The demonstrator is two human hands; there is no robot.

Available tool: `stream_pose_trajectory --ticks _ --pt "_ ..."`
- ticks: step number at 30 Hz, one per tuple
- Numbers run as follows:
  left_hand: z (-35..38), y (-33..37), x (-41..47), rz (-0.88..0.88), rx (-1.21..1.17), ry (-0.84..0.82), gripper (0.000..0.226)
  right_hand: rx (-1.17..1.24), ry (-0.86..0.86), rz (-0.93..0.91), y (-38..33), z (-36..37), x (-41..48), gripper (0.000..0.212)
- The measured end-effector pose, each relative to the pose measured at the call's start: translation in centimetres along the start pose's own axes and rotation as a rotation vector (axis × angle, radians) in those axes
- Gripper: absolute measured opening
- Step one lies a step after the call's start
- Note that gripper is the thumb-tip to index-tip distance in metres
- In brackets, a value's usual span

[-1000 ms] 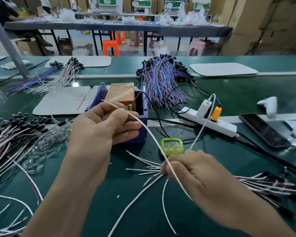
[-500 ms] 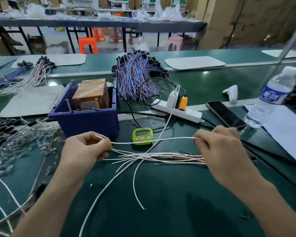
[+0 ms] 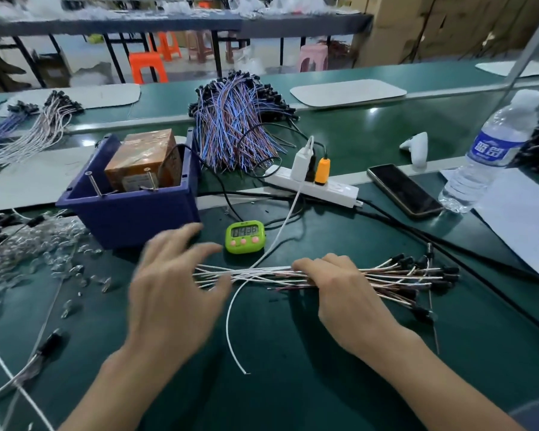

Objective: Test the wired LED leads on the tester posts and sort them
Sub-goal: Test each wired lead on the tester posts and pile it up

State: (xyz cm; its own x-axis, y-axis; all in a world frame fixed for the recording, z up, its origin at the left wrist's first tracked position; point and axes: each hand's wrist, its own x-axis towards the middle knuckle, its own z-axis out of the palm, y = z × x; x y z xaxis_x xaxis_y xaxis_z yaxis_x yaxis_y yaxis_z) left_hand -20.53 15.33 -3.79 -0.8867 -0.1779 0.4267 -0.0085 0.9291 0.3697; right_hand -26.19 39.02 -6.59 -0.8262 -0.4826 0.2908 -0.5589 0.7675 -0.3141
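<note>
A bundle of white and pink wired LED leads (image 3: 395, 276) lies across the green mat, its black LED ends (image 3: 442, 275) pointing right. My right hand (image 3: 339, 293) has its fingers curled over the middle of the bundle and holds it against the mat. My left hand (image 3: 175, 287), blurred by motion, hovers with spread fingers over the bare wire ends and holds nothing. Behind it stands the blue tester box (image 3: 131, 216) with two metal posts (image 3: 92, 183) at its front rim and a brown block (image 3: 143, 160) inside.
A green timer (image 3: 245, 236), white power strip (image 3: 324, 188), phone (image 3: 405, 191), water bottle (image 3: 492, 150) and paper (image 3: 517, 225) sit right of the box. A blue-purple lead pile (image 3: 234, 126) lies behind, clear LED caps (image 3: 28, 253) and more leads at left.
Both hands carried one white lead from the tester posts down to the bundle. My left hand let go and opened; my right hand came down onto the bundle.
</note>
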Motion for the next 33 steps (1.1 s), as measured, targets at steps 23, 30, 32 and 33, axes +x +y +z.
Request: stream_pose_trajectory --ticks 23,30,32,33 --pt "6.5 3.0 2.5 0.145 -0.367 -0.336 0.018 -0.151 0.343 0.320 5.4 -1.3 -0.7 0.036" --pt "5.3 2.4 2.9 0.074 -0.357 -0.369 0.017 0.019 0.221 0.417 4.6 -0.8 -0.7 0.042" --pt "4.5 1.6 2.8 0.010 -0.352 -0.362 0.019 0.062 0.213 0.411 3.1 -0.7 -0.2 0.042" --pt "4.0 0.9 2.7 -0.025 -0.347 -0.358 0.020 0.092 0.197 0.408 2.1 -0.5 0.2 0.041"
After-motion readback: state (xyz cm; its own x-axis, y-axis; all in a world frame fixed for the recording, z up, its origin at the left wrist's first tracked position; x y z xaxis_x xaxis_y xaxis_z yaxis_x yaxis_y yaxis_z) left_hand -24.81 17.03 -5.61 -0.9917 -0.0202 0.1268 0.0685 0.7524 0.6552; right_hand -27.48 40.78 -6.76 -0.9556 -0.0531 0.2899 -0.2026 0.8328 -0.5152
